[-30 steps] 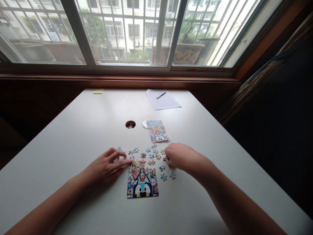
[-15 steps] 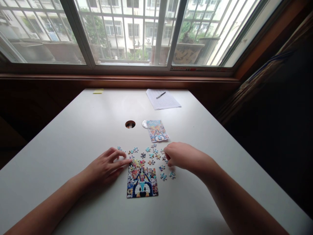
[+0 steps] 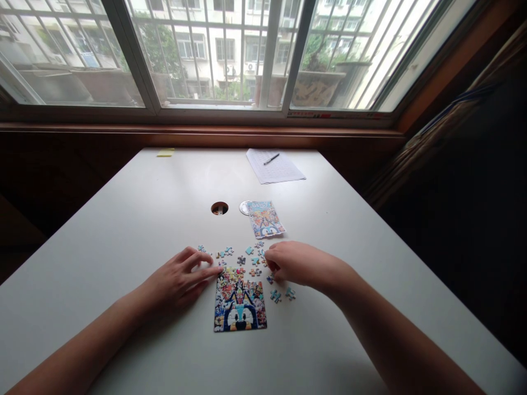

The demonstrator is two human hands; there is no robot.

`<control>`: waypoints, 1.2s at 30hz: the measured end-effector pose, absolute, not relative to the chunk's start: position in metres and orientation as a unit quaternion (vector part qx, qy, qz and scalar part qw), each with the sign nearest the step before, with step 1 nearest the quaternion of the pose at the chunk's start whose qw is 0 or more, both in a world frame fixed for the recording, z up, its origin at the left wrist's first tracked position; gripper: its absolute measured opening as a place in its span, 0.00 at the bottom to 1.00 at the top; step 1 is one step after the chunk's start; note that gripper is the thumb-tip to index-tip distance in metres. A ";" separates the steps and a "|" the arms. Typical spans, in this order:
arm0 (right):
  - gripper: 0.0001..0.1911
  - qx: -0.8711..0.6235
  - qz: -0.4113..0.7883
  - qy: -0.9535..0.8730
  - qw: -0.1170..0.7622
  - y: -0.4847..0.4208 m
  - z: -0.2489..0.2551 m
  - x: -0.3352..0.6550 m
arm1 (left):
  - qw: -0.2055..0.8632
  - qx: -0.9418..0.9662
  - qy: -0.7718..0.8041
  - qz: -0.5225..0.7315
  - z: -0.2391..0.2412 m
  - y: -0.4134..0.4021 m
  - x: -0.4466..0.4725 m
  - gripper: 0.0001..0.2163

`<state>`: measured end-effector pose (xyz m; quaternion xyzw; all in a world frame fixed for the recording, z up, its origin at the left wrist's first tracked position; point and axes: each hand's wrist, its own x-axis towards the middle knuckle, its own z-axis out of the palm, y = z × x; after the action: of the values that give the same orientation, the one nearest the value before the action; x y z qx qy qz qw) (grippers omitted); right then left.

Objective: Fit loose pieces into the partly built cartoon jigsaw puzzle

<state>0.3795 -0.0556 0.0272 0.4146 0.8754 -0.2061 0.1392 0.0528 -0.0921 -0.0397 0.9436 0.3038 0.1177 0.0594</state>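
Observation:
A partly assembled jigsaw puzzle [image 3: 240,307] with a blue cartoon dog's face lies flat on the white table. My left hand [image 3: 181,277] rests beside it, fingers stretched apart, and a fingertip touches its upper left corner. Beyond and to the right of it are several loose puzzle pieces, such as a teal piece [image 3: 249,250] and a dark one [image 3: 241,260]. My right hand [image 3: 294,263] is curled closed over the loose pieces on the right. Its fingertips point down and away from view, so anything in them is hidden. Nearer me are two bluish puzzle pieces [image 3: 275,295].
Behind the pieces lies a picture sheet [image 3: 265,219] of the same design, partly over a round silver cover [image 3: 244,208]. A cable hole [image 3: 219,208] is cut in the table [image 3: 123,230]. Farther back are papers [image 3: 280,171], a pen [image 3: 271,159] and a yellow sticky note [image 3: 165,152].
My right hand has shifted left over the loose pieces, closer to the puzzle, and now covers some that showed before. My left hand and the puzzle have stayed in place.

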 end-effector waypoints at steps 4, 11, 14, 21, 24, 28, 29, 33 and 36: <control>0.04 0.422 -0.221 0.867 0.144 -0.057 0.035 0.382 | 0.057 0.945 0.301 0.116 -0.041 -0.092 0.052 0.25; 0.07 0.402 -0.220 0.879 0.130 -0.057 0.032 0.385 | 0.054 0.944 0.304 0.120 -0.043 -0.091 0.051 0.24; 0.08 0.397 -0.216 0.882 0.133 -0.057 0.026 0.382 | 0.053 0.944 0.302 0.123 -0.042 -0.091 0.052 0.24; 0.08 0.395 -0.203 0.888 0.120 -0.056 0.022 0.378 | 0.053 0.945 0.299 0.124 -0.039 -0.092 0.053 0.24; 0.08 0.395 -0.196 0.890 0.112 -0.056 0.022 0.376 | 0.055 0.944 0.301 0.124 -0.039 -0.092 0.053 0.25; 0.07 0.389 -0.179 0.899 0.091 -0.058 0.024 0.373 | 0.058 0.943 0.304 0.119 -0.040 -0.092 0.052 0.24; 0.06 0.386 -0.174 0.902 0.085 -0.058 0.025 0.372 | 0.058 0.943 0.304 0.118 -0.041 -0.092 0.052 0.24; 0.05 0.371 -0.160 0.912 0.080 -0.058 0.027 0.370 | 0.058 0.943 0.304 0.121 -0.042 -0.092 0.052 0.25; 0.05 0.364 -0.159 0.914 0.086 -0.057 0.027 0.369 | 0.056 0.944 0.303 0.121 -0.042 -0.092 0.051 0.25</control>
<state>0.3694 -0.0567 0.0272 0.3643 0.9137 -0.1586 0.0855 0.0515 -0.0916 -0.0424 0.9436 0.3029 0.1212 0.0558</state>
